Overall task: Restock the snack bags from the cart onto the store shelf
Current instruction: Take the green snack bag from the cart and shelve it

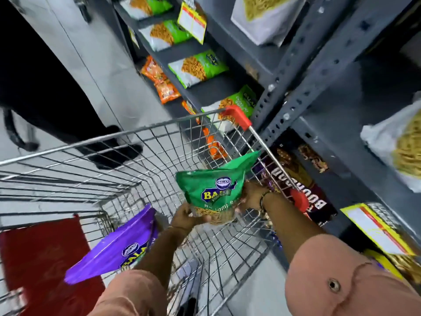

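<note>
A green snack bag (213,185) is held above the wire cart (95,142), gripped from both sides. My left hand (184,216) clasps its lower left corner and my right hand (249,195) holds its right edge. A purple snack bag (114,249) leans inside the cart under my left forearm. The grey metal store shelf (303,71) stands to the right of the cart, with green-and-white snack bags (197,68) lying on its tiers.
A person in dark trousers and shoes (114,149) stands beyond the cart on the tiled floor. Orange packets (160,79) hang low by the shelf. A dark box (296,185) and yellow price tags (376,229) fill the lower right shelf. A red panel (43,254) is at the cart's left end.
</note>
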A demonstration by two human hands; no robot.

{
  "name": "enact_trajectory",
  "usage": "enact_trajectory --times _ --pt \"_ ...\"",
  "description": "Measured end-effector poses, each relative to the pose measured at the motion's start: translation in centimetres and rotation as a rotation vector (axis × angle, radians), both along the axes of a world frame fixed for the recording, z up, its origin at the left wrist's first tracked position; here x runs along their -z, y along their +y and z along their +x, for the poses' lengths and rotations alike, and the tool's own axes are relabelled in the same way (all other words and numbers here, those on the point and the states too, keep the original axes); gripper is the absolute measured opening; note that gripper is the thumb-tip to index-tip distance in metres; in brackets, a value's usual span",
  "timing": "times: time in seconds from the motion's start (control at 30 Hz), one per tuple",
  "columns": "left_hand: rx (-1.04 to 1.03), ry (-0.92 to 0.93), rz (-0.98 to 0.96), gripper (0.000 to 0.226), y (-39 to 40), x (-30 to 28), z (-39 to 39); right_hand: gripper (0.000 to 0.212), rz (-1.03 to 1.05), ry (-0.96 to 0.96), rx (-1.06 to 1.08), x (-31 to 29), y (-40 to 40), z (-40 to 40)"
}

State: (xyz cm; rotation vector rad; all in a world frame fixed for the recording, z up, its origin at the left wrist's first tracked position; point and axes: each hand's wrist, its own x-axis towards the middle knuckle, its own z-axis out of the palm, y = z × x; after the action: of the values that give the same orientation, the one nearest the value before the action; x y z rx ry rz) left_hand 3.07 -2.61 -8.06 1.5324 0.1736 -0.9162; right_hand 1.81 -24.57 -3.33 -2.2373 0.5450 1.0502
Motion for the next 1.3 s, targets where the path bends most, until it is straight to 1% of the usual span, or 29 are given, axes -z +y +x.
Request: enact_trajectory --times 0.07,0.13,0.2,0.27,0.3,0.37,0.4,0.43,0.5,0.57,0.63,0.7,0.77,0.8,0.87,0.9,0.93,1.0,1.07,1.13,1.17,1.3 --pt "0.032 -0.038 -0.072 0.040 0.7 -3.0 0.1 0.074 -0.038 -0.071 -0.088 -2.8 -0.1 -1.6" --pt "0.090 -0.076 -0.149 0.044 0.6 -7.3 0.6 0.076 -0.008 -0.183 -0.090 -6.3 0.0 -3.3" --pt "0.095 -0.121 -0.183 0.035 0.5 -11.1 0.7 0.073 0.085 -0.316 0.029 -9.9 0.1 -4.7" --pt "0.068 -0.161 -0.182 0.020 0.4 -15.1 0.5 0.073 0.206 -0.468 0.170 -14.6 0.3 -6.5" --pt "0.061 -0.190 -0.162 0.016 0.2 -17.4 0.2 0.067 0.240 -0.551 0.217 -17.1 0.4 -7.5" --pt "0.036 -0.277 -0.157 0.012 -0.2 -21.6 -0.5 0.049 0.278 -0.716 0.302 -21.7 0.8 -9.2" --pt "0.023 -0.324 -0.178 0.012 -0.6 -24.2 -1.2 0.040 0.307 -0.803 0.340 -24.2 0.9 -10.2" --pt "0.012 -0.370 -0.208 0.014 -1.0 -26.9 -2.1 0.036 0.319 -0.902 0.365 -26.8 1.0 -11.2" --pt "0.050 -0.478 -0.301 0.014 -1.9 -32.6 -3.8 0.041 0.324 -1.081 0.391 -32.0 1.3 -13.2" --pt "0.079 -0.576 -0.379 0.015 -2.8 -38.6 -6.9 0.048 0.316 -1.230 0.404 -38.1 1.5 -17.1" --pt "0.079 -0.690 -0.401 0.011 -3.8 -42.9 -8.4 0.053 0.273 -1.322 0.391 -42.2 1.3 -19.2" --pt "0.104 -0.795 -0.437 0.014 -5.3 -47.8 -11.8 0.057 0.226 -1.437 0.420 -46.6 1.0 -23.0" --pt "0.120 -0.850 -0.478 0.020 -7.5 -52.4 -16.2 0.050 0.186 -1.552 0.446 -50.2 0.1 -27.3" --pt "0.126 -0.872 -0.533 0.018 -8.8 -54.3 -18.1 0.045 0.164 -1.606 0.465 -51.9 -0.5 -29.5" --pt "0.138 -0.867 -0.667 0.010 -11.7 -57.3 -21.9 0.045 0.085 -1.669 0.539 -54.6 -1.6 -33.8" --pt "0.158 -0.873 -0.714 0.012 -13.1 -58.5 -24.1 0.052 0.023 -1.689 0.593 -55.7 -2.3 -36.2" --pt "0.182 -0.881 -0.744 0.021 -14.5 -59.5 -26.4 0.059 -0.046 -1.709 0.645 -56.5 -3.3 -38.6" --pt "0.233 -0.898 -0.766 0.031 -17.4 -60.9 -30.4 0.057 -0.164 -1.738 0.717 -57.8 -5.2 -43.1" --pt "0.303 -0.949 -0.785 0.025 -20.5 -61.8 -34.5 0.058 -0.243 -1.761 0.771 -58.4 -7.1 -47.8" --pt "0.410 -0.942 -0.849 0.014 -23.6 -62.1 -38.4 0.063 -0.323 -1.767 0.817 -58.6 -8.9 -52.3" --pt "0.463 -0.933 -0.871 0.014 -24.9 -62.1 -39.9 0.065 -0.367 -1.757 0.838 -58.6 -9.6 -54.2" --pt "0.639 -0.856 -0.962 0.033 -29.7 -62.0 -46.5 0.070 -0.527 -1.701 0.933 -58.5 -12.4 -61.5"
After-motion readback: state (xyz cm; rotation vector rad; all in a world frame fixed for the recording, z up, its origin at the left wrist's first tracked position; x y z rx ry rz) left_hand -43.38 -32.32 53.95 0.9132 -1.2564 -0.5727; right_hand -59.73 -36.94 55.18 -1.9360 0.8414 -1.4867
